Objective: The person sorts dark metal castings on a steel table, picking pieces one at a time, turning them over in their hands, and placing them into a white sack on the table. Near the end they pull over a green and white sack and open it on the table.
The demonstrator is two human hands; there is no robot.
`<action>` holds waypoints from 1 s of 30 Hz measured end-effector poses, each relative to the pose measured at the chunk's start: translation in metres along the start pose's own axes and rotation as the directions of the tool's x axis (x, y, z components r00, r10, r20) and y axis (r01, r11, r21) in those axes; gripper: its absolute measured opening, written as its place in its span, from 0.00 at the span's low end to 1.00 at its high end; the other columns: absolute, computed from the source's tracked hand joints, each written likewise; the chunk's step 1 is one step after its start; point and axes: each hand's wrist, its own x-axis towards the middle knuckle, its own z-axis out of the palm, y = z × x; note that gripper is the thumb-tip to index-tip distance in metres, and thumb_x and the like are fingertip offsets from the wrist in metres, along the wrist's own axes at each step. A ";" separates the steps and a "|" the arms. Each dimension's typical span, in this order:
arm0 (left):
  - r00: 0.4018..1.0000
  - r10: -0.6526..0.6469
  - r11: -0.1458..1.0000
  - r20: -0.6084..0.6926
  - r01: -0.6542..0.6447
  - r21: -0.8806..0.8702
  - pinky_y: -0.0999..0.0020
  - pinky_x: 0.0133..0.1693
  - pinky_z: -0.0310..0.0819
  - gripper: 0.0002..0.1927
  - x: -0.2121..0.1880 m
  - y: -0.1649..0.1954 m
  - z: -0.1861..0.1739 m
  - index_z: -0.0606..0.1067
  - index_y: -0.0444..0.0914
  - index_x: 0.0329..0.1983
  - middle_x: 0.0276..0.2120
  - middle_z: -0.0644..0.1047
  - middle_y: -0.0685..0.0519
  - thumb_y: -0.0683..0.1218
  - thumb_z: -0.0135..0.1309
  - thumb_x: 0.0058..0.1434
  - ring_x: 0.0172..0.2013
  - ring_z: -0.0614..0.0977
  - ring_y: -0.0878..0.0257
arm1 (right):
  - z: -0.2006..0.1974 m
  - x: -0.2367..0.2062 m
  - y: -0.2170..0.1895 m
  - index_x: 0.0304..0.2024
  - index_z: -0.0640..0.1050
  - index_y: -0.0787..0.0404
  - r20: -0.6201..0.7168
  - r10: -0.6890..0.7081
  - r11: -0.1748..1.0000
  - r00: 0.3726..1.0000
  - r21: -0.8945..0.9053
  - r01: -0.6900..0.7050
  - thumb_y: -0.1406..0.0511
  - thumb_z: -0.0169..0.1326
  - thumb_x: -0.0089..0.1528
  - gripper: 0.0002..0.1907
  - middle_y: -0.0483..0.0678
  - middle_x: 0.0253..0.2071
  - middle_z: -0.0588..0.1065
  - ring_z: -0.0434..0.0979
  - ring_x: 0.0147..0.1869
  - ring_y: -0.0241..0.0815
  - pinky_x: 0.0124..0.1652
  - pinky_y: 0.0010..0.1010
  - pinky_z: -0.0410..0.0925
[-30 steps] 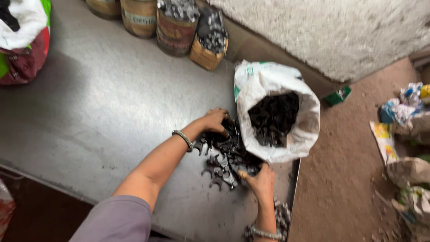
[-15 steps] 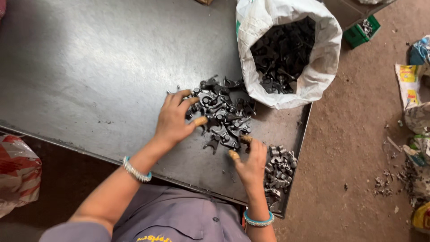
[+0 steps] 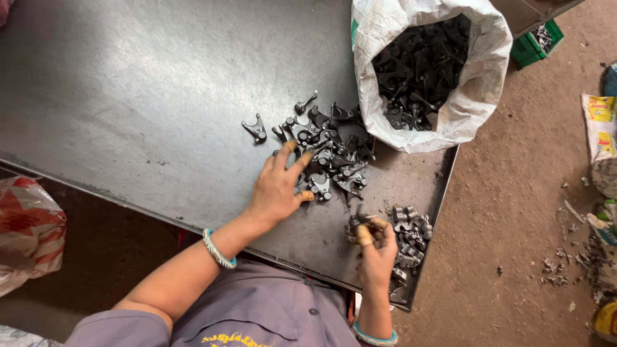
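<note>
Near the middle of the frame, your left hand (image 3: 277,189) lies flat with its fingers (image 3: 290,149) spread open over the near edge of a pile of dark forged metal parts (image 3: 331,154) on the grey steel counter (image 3: 141,96). Lower right of it, your right hand (image 3: 376,247) has its fingers closed around one small dark part (image 3: 357,223), held just above the counter's near edge; the part's shape is mostly hidden inside the grip, so you cannot tell which way its long axis runs.

Right beside that hand, toward the counter's right corner, sits a smaller heap of lighter grey parts (image 3: 408,234). At the upper right, a white woven sack (image 3: 463,103) stands open on the counter, filled with more dark parts and touching the pile's far side. One forked part (image 3: 256,128) lies alone left of the pile, its fork pointing toward the top of the frame. The pieces in the pile overlap at all angles and are hard to tell apart singly.

A green crate (image 3: 533,42) is cut off behind the sack at the top right. On the dirt floor (image 3: 514,212) at the right edge lie printed bags (image 3: 601,128), partly out of frame. A red and white bag (image 3: 29,228) sits at the lower left below the counter.
</note>
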 end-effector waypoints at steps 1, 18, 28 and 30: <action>0.998 0.033 0.999 -0.060 -0.036 -0.037 0.53 0.51 0.75 0.36 -0.003 0.002 0.001 0.73 0.42 0.61 0.61 0.69 0.44 0.53 0.69 0.49 0.51 0.76 0.46 | -0.001 0.003 0.000 0.48 0.76 0.61 0.024 0.085 0.960 0.996 0.265 -0.088 0.68 0.55 0.66 0.08 0.49 0.40 0.79 0.79 0.38 0.38 0.36 0.30 0.73; 0.733 -0.405 0.320 0.546 0.673 -0.666 0.69 0.24 0.77 0.18 -0.028 -0.038 0.004 0.81 0.33 0.49 0.33 0.81 0.51 0.51 0.56 0.65 0.26 0.79 0.66 | 0.067 0.002 -0.020 0.41 0.78 0.59 0.329 -0.379 0.401 0.865 -0.784 0.474 0.67 0.66 0.54 0.14 0.51 0.41 0.76 0.74 0.47 0.54 0.48 0.42 0.68; 0.620 -0.280 0.061 0.733 0.773 -0.631 0.66 0.25 0.79 0.28 -0.014 -0.005 0.023 0.81 0.36 0.45 0.32 0.83 0.50 0.65 0.48 0.66 0.27 0.81 0.63 | 0.034 0.031 -0.003 0.53 0.78 0.64 0.210 0.083 0.977 0.974 0.173 -0.121 0.68 0.53 0.68 0.12 0.48 0.40 0.79 0.76 0.36 0.36 0.34 0.28 0.68; 0.494 -0.246 -0.186 0.834 0.820 -0.541 0.64 0.25 0.81 0.32 -0.014 0.000 0.020 0.81 0.42 0.41 0.30 0.83 0.53 0.70 0.40 0.61 0.27 0.84 0.64 | 0.048 0.025 -0.018 0.51 0.78 0.62 0.200 -0.186 0.935 0.962 -0.265 0.236 0.71 0.58 0.64 0.13 0.49 0.43 0.79 0.79 0.43 0.41 0.42 0.31 0.72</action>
